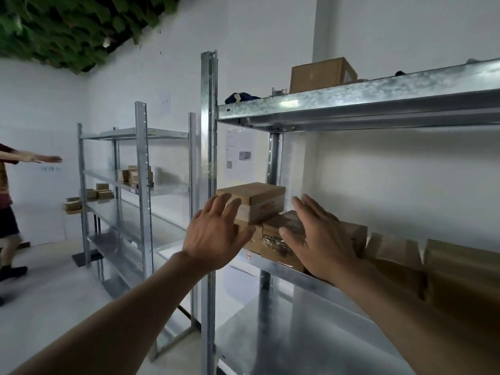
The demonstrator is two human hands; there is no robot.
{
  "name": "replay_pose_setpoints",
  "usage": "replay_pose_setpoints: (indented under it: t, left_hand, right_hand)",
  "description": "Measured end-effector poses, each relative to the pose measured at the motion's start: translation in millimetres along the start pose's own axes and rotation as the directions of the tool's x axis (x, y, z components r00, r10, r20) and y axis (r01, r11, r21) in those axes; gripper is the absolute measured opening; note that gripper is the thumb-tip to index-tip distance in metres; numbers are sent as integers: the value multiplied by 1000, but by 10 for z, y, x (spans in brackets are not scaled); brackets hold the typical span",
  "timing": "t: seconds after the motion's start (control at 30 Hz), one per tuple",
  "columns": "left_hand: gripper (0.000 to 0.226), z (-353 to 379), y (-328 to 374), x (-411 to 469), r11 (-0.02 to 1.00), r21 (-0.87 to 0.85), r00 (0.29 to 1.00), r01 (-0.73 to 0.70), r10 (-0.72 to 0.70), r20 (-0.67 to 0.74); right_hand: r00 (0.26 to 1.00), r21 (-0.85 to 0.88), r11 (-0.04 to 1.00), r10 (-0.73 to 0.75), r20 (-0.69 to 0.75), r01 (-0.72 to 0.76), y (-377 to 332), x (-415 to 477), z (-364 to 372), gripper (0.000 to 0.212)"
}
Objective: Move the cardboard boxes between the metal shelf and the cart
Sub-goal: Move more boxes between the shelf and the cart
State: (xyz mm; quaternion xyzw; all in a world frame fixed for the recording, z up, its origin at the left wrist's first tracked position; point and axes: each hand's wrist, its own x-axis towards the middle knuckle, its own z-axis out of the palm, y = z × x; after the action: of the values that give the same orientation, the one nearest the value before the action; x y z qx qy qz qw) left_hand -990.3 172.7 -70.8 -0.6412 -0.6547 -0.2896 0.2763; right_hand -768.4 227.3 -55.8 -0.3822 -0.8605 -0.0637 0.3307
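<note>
Two hands are up and reaching, fingers spread, nothing held: the left hand [216, 234] and right hand [316, 239] hover either side of the stack at the shelf's front corner, palms turned inward. The left fingertips are right at the near face of the top box [257, 196]. Touching or just shy of it, I can't tell. That box sits on the lower boxes [278, 231] at its six o'clock, all on the middle level of the metal shelf [351, 104]. Out at three o'clock from the hands, more cardboard boxes [392, 250] line the same level, blurred. Up at twelve o'clock, a larger box [322, 74] rests on the top level. No cart anywhere in view, so how many boxes have already been moved I can't say. Going by what's stacked here, plenty is left to move, and this looks like the very start of a pick. Far back at nine o'clock, a second shelf [140, 158] carries a few small boxes [135, 174], and another person [8, 185] stands at the left edge, arm stretched out.
</note>
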Motion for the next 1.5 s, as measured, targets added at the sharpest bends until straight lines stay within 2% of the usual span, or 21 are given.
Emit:
replay_pose_setpoints:
  t: [0.37, 0.57, 0.7, 0.83, 0.93, 1.03, 1.13, 1.3, 1.5]
  left_hand:
    - [75, 310, -440, 441, 997, -34, 997, 75, -75, 0]
    - [82, 469, -644, 689, 972, -203, 993, 117, -112, 39]
    - [72, 566, -769, 804, 923, -356, 989, 146, -136, 54]
    - [69, 618, -887, 859, 832, -518, 975, 200, -118, 187]
    - [65, 641, -903, 847, 775, -602, 978, 192, -105, 178]
    - [57, 666, -894, 825, 736, -659, 988, 156, -110, 110]
    - [54, 674, -862, 808, 677, -727, 993, 117, -103, 64]
    - [52, 565, -603, 782, 580, -814, 993, 40, -116, -33]
    - [50, 385, -129, 667, 343, -938, 993, 57, -117, 17]
  right_hand:
    - [997, 77, 997, 22, 75, -27, -126, 671, 386, 77]
    - [982, 44, 990, 126, 143, -133, -187, 956, 617, 84]
    - [968, 41, 980, 184, 170, -193, -239, 1084, 735, 86]
    - [947, 188, 942, 236, 218, -278, -365, 1122, 818, 83]
    - [943, 241, 921, 260, 207, -307, -446, 1123, 837, 78]
    - [950, 303, 902, 271, 152, -306, -485, 1096, 844, 75]
    - [957, 354, 892, 288, 36, -282, -477, 1060, 820, 70]
    - [926, 464, 842, 363, -107, -276, -493, 917, 643, 58]
    - [845, 512, 827, 433, -314, -233, -472, 560, 324, 37]
